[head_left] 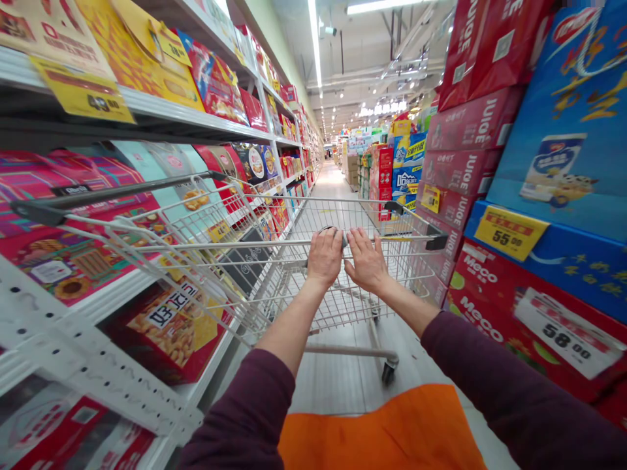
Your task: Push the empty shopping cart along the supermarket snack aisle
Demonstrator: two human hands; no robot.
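Observation:
A wire shopping cart (382,215) stands in a supermarket aisle in front of me, its basket without goods. My left hand (325,256) is curled over the middle of the cart's handle bar (274,245). My right hand (365,261) lies on the same bar right beside it, fingers laid over the top and close together. Both forearms reach forward in dark purple sleeves. A second empty wire cart (161,222) stands close on the left, against the shelves.
Shelves (147,104) of boxed snacks line the left side with yellow price tags. Stacked red and blue cartons (494,163) rise on the right, tagged 55.00 and 58.00. The aisle floor (337,176) runs straight ahead to more stacks. Orange cloth (382,431) is at the bottom.

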